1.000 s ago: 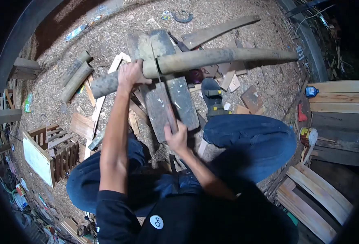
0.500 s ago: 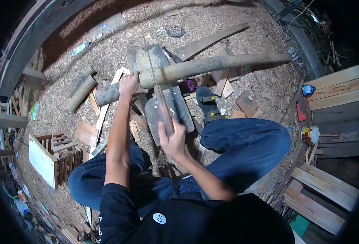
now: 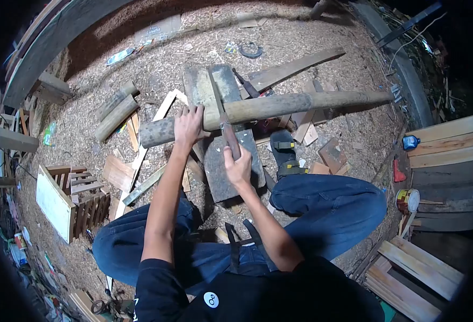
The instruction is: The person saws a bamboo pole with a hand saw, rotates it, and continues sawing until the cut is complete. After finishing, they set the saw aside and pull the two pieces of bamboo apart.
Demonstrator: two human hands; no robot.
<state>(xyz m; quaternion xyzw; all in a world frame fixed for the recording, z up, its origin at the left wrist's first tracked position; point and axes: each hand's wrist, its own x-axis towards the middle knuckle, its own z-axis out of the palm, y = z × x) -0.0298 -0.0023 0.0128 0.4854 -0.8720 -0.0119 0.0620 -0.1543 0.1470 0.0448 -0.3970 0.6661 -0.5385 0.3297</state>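
Note:
A long bamboo pole (image 3: 279, 106) lies across a worn block (image 3: 201, 88), reaching far to the right. My left hand (image 3: 189, 126) presses down on the pole near its left part, fingers over the top. In my right hand (image 3: 238, 167) is the wooden handle of a saw (image 3: 215, 95), whose thin blade crosses the pole just right of my left hand and points away from me. Below the pole, a second dark block (image 3: 231, 163) rests on the ground.
Two short bamboo pieces (image 3: 116, 116) lie at the left. A slatted wooden crate (image 3: 59, 204) stands nearer on that side. Planks (image 3: 295, 67) and offcuts are scattered beyond and right of the pole. A tin can (image 3: 407, 200) is at the right, near stacked boards (image 3: 445, 140).
My right hand and the saw have moved forward, away from my body, along the cut. My left hand remains on the pole. The whole view has shifted slightly.

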